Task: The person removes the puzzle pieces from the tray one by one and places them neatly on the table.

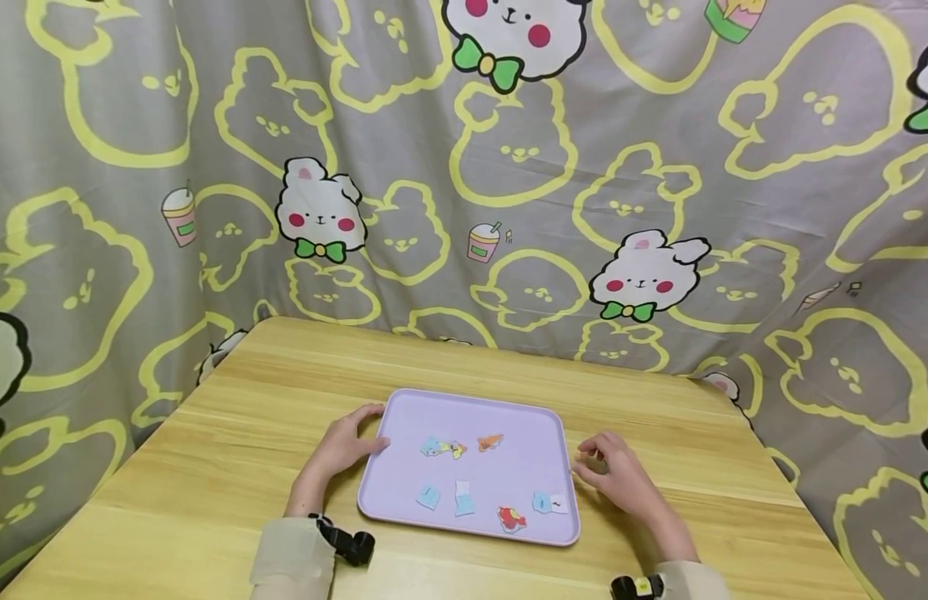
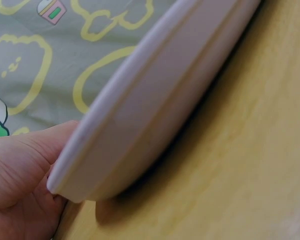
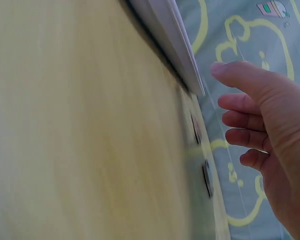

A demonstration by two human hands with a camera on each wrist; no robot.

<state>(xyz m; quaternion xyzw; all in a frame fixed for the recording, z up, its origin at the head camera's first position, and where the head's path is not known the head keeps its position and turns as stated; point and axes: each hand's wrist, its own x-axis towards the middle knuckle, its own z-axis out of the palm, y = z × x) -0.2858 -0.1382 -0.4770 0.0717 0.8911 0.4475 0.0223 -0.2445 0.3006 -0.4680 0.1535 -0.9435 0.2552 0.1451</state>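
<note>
A lavender tray (image 1: 392, 483) lies on the wooden table with small paper cutouts on it. My left hand (image 1: 339, 450) grips its left rim, the thumb reaching over the edge; the left wrist view shows the tray's side wall (image 2: 150, 100) close up. Just beyond the right rim, my right hand (image 1: 614, 473) is held with loosely curled fingers and nothing in them; a gap to the tray edge (image 3: 165, 35) shows in the right wrist view. An orange piece (image 1: 489, 442) and a blue-and-yellow piece (image 1: 437, 447) are mid-tray. Nearer me are a red piece (image 1: 512, 520) and several light-blue ones (image 1: 428, 497).
The wooden table (image 1: 283, 375) extends around the tray on all sides. Behind it and at both sides hangs a grey curtain (image 1: 426, 158) with yellow outlines and cartoon rabbits. Black wrist cameras (image 1: 351, 547) are strapped to both forearms.
</note>
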